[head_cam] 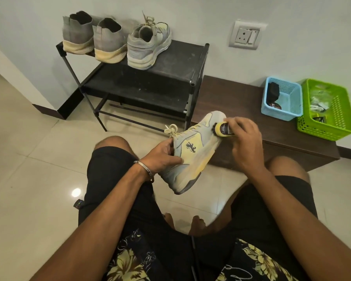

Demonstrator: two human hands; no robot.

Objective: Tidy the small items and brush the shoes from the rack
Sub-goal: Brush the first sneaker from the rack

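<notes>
A grey and yellow sneaker (193, 151) with a dark lion logo is held tilted above my knees, toe pointing up and away. My left hand (162, 157) grips it at the heel and collar. My right hand (244, 142) grips a small brush (221, 128) with a yellow body, and its dark bristles press against the sneaker's toe area. The matching sneaker (148, 47) stands on top of the black shoe rack (170, 63), beside a pair of grey slip-on shoes (93, 37).
A low dark wooden bench (241, 102) stands right of the rack. It carries a blue basket (282, 102) with dark items and a green basket (326, 110) with small packets. A wall socket (246, 35) is above. Glossy floor tiles surround my legs.
</notes>
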